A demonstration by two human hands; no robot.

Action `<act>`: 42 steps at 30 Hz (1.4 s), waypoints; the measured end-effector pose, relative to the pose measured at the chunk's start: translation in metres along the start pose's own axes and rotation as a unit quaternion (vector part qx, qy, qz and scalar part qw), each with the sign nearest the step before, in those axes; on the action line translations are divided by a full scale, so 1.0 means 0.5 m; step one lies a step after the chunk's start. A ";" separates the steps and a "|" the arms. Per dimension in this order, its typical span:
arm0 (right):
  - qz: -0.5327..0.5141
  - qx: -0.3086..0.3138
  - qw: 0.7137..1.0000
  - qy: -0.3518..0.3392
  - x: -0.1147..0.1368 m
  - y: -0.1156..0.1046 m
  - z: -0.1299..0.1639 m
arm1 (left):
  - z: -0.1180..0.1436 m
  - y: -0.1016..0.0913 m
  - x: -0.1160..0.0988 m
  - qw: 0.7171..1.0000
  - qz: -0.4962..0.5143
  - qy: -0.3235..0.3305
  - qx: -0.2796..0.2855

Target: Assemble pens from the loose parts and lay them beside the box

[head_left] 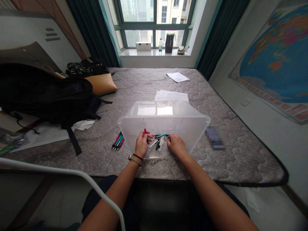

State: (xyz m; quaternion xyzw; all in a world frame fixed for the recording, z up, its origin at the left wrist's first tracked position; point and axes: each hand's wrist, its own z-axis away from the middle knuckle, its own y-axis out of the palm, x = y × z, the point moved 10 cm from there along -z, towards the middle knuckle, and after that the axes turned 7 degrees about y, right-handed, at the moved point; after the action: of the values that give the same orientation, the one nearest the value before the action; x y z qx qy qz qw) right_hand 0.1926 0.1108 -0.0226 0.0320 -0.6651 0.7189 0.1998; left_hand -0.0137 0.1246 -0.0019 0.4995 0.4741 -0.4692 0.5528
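A clear plastic bin (pixel 190 126) stands on the grey quilted mattress (pixel 144 86) in front of me, with several pens (pixel 159 141) loose on its bottom. My left hand (pixel 141 143) is inside the bin and pinches a red pen (pixel 145 131) that points upward. My right hand (pixel 175 144) rests inside the bin at the right of the pen pile, fingers on the pens; its grip is hidden. A small row of red and teal pens (pixel 117 141) lies outside the bin to the left.
A black backpack (pixel 48 93) and a tan cushion (pixel 102 83) lie at the left, with papers (pixel 50 133) beneath the backpack. More sheets (pixel 171 95) lie behind the bin. A blurred object (pixel 215 138) sits right of the bin. A white tube (pixel 72 175) crosses the lower left.
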 end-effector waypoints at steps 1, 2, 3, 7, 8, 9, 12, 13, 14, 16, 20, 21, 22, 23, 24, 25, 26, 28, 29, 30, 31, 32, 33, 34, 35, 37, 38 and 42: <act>0.002 0.000 1.000 0.000 0.000 0.000 0.001 | 0.000 0.000 0.000 1.000 0.000 0.001 0.001; 0.002 -0.002 1.000 0.000 0.001 -0.002 0.001 | 0.000 0.000 0.000 1.000 -0.001 0.002 0.001; 0.000 -0.006 1.000 0.000 0.002 -0.005 0.002 | 0.000 0.001 0.000 1.000 -0.002 0.002 0.002; -0.014 -0.030 0.999 0.008 0.001 -0.019 0.003 | 0.000 0.001 0.001 1.000 -0.002 0.001 0.002; -0.017 -0.036 0.999 0.008 0.001 -0.021 0.003 | 0.000 0.001 0.001 1.000 -0.001 0.001 0.002; -0.019 -0.040 0.999 0.008 0.002 -0.023 0.002 | 0.000 0.001 0.000 1.000 0.002 0.002 0.001; -0.022 -0.041 0.999 0.010 0.003 -0.021 0.001 | 0.001 0.001 -0.001 1.000 0.005 0.006 0.000; -0.023 -0.039 0.999 0.012 0.002 -0.020 0.000 | 0.001 0.000 -0.001 1.000 0.004 0.007 0.000; -0.023 -0.037 0.999 0.014 0.002 -0.018 0.000 | 0.002 0.000 -0.001 1.000 0.004 0.007 0.000; -0.021 -0.037 0.999 0.014 0.002 -0.017 0.000 | 0.001 0.000 0.000 1.000 0.004 0.008 0.002; -0.012 -0.038 0.999 0.017 0.000 -0.015 0.000 | 0.000 0.000 0.002 1.000 0.002 0.009 0.004; -0.010 -0.039 0.999 0.021 -0.002 -0.015 0.000 | 0.000 0.000 0.002 1.000 0.002 0.009 0.005; -0.009 -0.038 0.999 0.026 -0.003 -0.014 0.000 | 0.000 0.001 0.003 1.000 0.002 0.009 0.006; -0.007 -0.037 0.999 0.030 -0.004 -0.012 0.000 | 0.000 0.002 0.003 1.000 0.002 0.009 0.008; -0.005 -0.035 0.999 0.033 -0.004 -0.010 -0.001 | 0.000 0.003 0.002 1.000 0.001 0.010 0.011; -0.002 -0.033 0.999 0.035 -0.005 -0.008 -0.002 | 0.000 0.004 0.002 1.000 0.001 0.010 0.013; 0.001 -0.030 0.999 0.036 -0.005 -0.006 -0.004 | 0.001 0.006 0.000 1.000 0.000 0.010 0.014; 0.007 -0.024 0.999 0.034 -0.004 -0.001 -0.006 | 0.004 0.010 -0.005 1.000 0.003 0.014 0.021; 0.010 -0.021 0.999 0.031 -0.002 0.001 -0.007 | 0.007 0.014 -0.010 0.999 0.006 0.018 0.025; 0.013 -0.018 0.999 0.026 0.000 0.003 -0.007 | 0.009 0.018 -0.015 0.999 0.011 0.024 0.031; 0.017 -0.014 1.000 0.020 0.002 0.004 -0.007 | 0.012 0.022 -0.022 0.999 0.015 0.032 0.038; 0.021 -0.008 1.000 0.012 0.005 0.006 -0.006 | 0.015 0.027 -0.028 0.998 0.019 0.041 0.046; 0.026 -0.003 1.000 0.004 0.009 0.007 -0.005 | 0.018 0.032 -0.033 0.997 0.022 0.047 0.054; 0.032 0.000 0.999 -0.004 0.013 0.007 -0.004 | 0.021 0.038 -0.036 0.996 0.024 0.050 0.063; 0.038 0.002 0.999 -0.011 0.017 0.007 -0.002 | 0.024 0.043 -0.036 0.996 0.025 0.050 0.074; 0.050 0.000 0.999 -0.021 0.024 0.006 0.002 | 0.027 0.054 -0.031 0.994 0.024 0.043 0.094; 0.056 -0.002 0.998 -0.023 0.026 0.005 0.005 | 0.028 0.059 -0.027 0.994 0.025 0.040 0.103; 0.055 -0.021 0.998 -0.022 0.032 0.002 0.012 | 0.030 0.070 -0.014 0.992 0.022 0.039 0.121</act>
State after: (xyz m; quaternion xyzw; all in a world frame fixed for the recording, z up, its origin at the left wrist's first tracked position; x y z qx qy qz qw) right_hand 0.1763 0.1089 -0.0181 0.0067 -0.6849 0.7138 0.1462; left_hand 0.0210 0.1122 0.0097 0.5910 0.4243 -0.4906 0.4796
